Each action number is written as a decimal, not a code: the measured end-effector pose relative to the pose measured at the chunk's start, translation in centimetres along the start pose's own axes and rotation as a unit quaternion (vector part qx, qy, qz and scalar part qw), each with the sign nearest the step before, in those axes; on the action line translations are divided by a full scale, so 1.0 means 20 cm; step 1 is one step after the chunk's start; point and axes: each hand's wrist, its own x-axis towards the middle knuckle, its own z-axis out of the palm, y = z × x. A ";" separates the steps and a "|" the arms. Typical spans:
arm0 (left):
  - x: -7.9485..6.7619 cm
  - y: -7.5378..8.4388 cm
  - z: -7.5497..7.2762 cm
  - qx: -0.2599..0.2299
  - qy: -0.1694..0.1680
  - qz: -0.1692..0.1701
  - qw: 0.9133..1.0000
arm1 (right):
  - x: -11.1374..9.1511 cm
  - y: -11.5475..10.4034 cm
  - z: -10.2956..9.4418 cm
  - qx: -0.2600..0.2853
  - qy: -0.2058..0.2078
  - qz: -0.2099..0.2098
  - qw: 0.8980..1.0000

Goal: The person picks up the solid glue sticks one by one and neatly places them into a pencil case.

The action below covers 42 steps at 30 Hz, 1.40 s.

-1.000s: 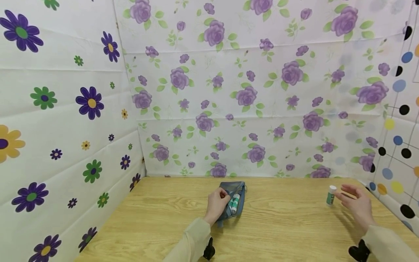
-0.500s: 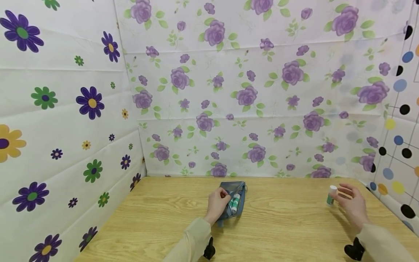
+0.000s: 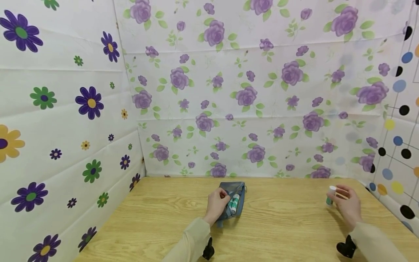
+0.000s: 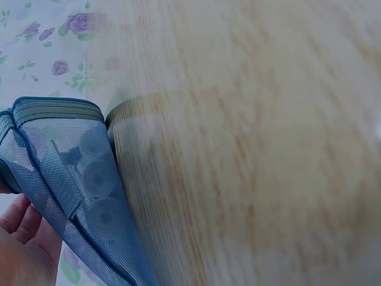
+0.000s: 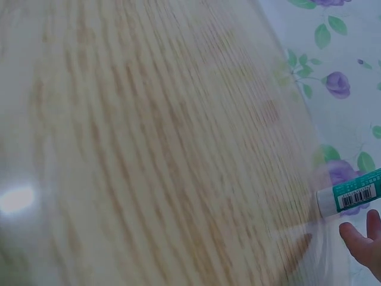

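My left hand point(image 3: 216, 204) holds the left edge of a blue mesh zip pouch point(image 3: 243, 185), thumb and fingertips together at its opening. Inside the pouch lies a glue stick point(image 3: 235, 203) with a white cap and green label, partly covering another one. Through the mesh in the left wrist view, round ends show faintly. At the right of the table another glue stick point(image 3: 330, 202) stands upright, white cap up. The right hand point(image 3: 349, 204) has its thumb across the front of this stick and fingers behind it. The right wrist view catches its barcode label and white end.
A light wood-grain table point(image 3: 278, 225) spreads under both arms. Floral cloth point(image 3: 271, 145) rises at its back edge, a flower-print sheet point(image 3: 65, 153) at the left and a dotted sheet point(image 3: 396, 174) at the right.
My right hand has moved left to the standing glue stick, its thumb passing in front of it. The stick has stayed in place, and the left hand and pouch hold still.
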 end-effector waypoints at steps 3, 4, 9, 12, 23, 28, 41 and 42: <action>0.00 0.00 0.00 -0.001 -0.001 0.003 1.000 | 0.00 0.00 0.01 0.001 0.006 0.002 1.000; 0.00 0.00 0.00 -0.001 -0.001 0.003 1.000 | 0.00 0.01 0.01 0.000 0.008 0.003 1.000; 0.00 0.00 0.00 -0.001 0.000 0.002 1.000 | 0.01 0.02 0.02 0.015 0.007 0.006 1.000; 0.00 0.00 0.00 -0.001 0.001 0.003 1.000 | 0.01 0.03 0.02 0.019 0.000 0.004 1.000; 0.00 0.00 0.00 0.004 0.002 0.003 1.000 | 0.01 0.05 0.02 -0.002 0.010 0.008 1.000; 0.00 0.00 0.01 0.001 0.001 -0.002 1.000 | 0.00 0.05 0.02 -0.004 0.008 0.005 1.000; 0.00 0.00 0.00 -0.003 0.005 -0.001 1.000 | 0.00 0.00 0.06 -0.022 -0.018 -0.026 0.999; 0.00 0.00 0.00 -0.004 0.005 0.000 1.000 | 0.00 0.00 0.06 -0.026 -0.023 -0.032 0.999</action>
